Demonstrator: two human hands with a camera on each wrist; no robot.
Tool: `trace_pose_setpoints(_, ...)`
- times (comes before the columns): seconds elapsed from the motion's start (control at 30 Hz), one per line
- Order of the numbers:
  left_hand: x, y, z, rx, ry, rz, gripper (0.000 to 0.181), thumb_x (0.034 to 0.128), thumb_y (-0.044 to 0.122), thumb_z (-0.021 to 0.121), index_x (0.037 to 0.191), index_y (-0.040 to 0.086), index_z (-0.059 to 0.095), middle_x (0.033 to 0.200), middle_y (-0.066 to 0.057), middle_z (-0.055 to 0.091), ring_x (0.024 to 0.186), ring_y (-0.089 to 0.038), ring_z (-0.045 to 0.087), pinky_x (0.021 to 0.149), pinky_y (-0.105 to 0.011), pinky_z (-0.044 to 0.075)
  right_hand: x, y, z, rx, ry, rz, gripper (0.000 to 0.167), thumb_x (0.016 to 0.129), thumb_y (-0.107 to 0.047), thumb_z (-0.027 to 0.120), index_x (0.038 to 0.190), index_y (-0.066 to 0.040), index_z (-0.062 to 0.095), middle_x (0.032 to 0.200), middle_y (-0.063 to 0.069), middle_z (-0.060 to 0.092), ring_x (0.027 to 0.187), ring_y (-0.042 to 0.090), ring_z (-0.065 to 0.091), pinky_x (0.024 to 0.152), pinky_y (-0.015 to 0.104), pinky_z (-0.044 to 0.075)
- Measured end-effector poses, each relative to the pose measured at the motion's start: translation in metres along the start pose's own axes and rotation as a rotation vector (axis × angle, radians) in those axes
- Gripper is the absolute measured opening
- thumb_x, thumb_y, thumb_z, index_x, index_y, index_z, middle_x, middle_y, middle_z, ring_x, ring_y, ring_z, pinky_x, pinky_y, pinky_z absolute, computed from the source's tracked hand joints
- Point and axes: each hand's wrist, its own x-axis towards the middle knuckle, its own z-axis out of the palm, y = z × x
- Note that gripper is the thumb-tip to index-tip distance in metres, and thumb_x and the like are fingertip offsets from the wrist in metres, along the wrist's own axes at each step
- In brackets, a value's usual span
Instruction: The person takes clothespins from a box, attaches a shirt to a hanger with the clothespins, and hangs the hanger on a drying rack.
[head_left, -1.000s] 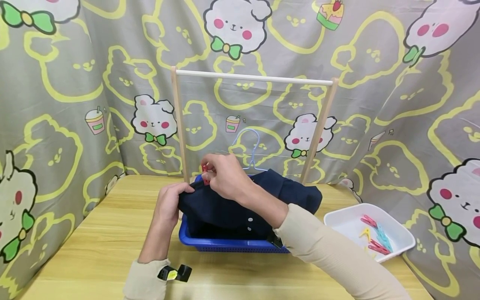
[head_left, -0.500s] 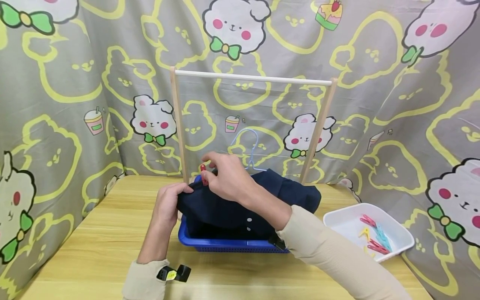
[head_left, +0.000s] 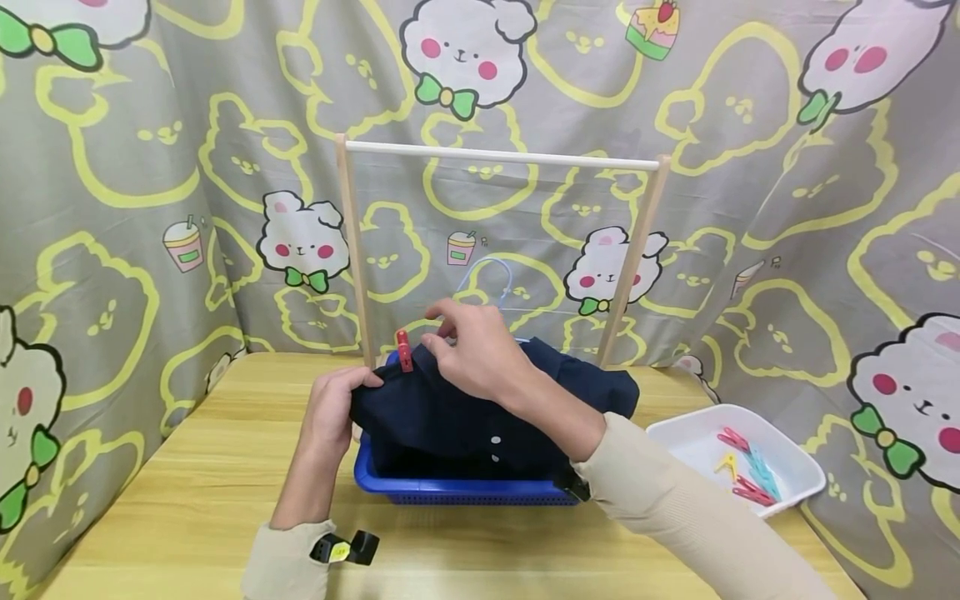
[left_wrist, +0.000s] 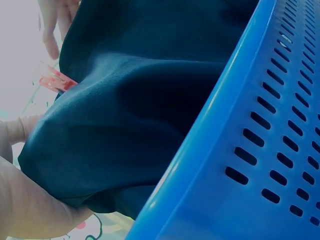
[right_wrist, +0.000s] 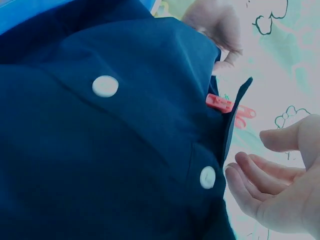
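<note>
A dark navy buttoned garment [head_left: 450,425] lies bunched in a blue perforated basket [head_left: 472,488]. My left hand [head_left: 330,410] grips its left edge between thumb and fingers. Close to that grip, a red clothespin [head_left: 404,351] stands clipped on the cloth, its handle end pointing up. My right hand [head_left: 483,350] hovers just right of the clothespin, holding nothing, fingers loosely bent. In the right wrist view a gap separates the fingertips from the clothespin, and white buttons [right_wrist: 105,86] show on the cloth. A pale blue hanger's hook [head_left: 487,262] rises behind; the garment and right hand hide its lower part.
A wooden rack with a white bar [head_left: 502,154] stands behind the basket. At the right, a white tray [head_left: 675,433] holds several red, teal and yellow clothespins [head_left: 757,475]. A patterned curtain surrounds the wooden table [head_left: 187,483] on the visible sides.
My right hand has let go of the red clothespin and moved right, away from it. The clothespin stays on the cloth. My left hand keeps its hold.
</note>
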Motion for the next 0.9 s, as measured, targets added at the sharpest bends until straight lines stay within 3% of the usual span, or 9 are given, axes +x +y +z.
trace_pose_setpoints(0.13, 0.001, 0.001, 0.000, -0.005, 0.007, -0.002, 0.029, 0.0851, -0.001, 0.063, 0.064, 0.016, 0.074, 0.070, 0.007, 0.069, 0.075, -0.012, 0.063, 0.075, -0.026, 0.056, -0.003, 0.006, -0.005, -0.005, 0.043, 0.012, 0.025, 0.098, -0.024, 0.066, 0.121, -0.015, 0.069, 0.095, 0.000, 0.075, 0.090, 0.017, 0.069, 0.076, 0.033, 0.057)
trace_pose_setpoints(0.57, 0.000, 0.001, -0.001, -0.009, 0.007, -0.005, 0.029, 0.0859, -0.001, 0.063, 0.065, 0.016, 0.074, 0.071, 0.007, 0.069, 0.076, -0.012, 0.063, 0.076, -0.025, 0.056, -0.016, 0.026, -0.027, 0.020, 0.104, 0.013, 0.019, 0.096, -0.020, 0.068, 0.112, -0.012, 0.072, 0.084, 0.000, 0.074, 0.076, 0.014, 0.068, 0.071, 0.033, 0.056)
trace_pose_setpoints(0.9, -0.001, 0.001, -0.002, -0.004, 0.007, -0.007, 0.030, 0.0862, -0.001, 0.062, 0.064, 0.016, 0.075, 0.072, 0.007, 0.069, 0.077, -0.013, 0.064, 0.076, -0.025, 0.055, -0.023, 0.040, -0.039, 0.005, 0.146, -0.021, 0.008, 0.094, -0.017, 0.068, 0.095, -0.011, 0.074, 0.079, -0.001, 0.071, 0.071, 0.014, 0.065, 0.068, 0.033, 0.054)
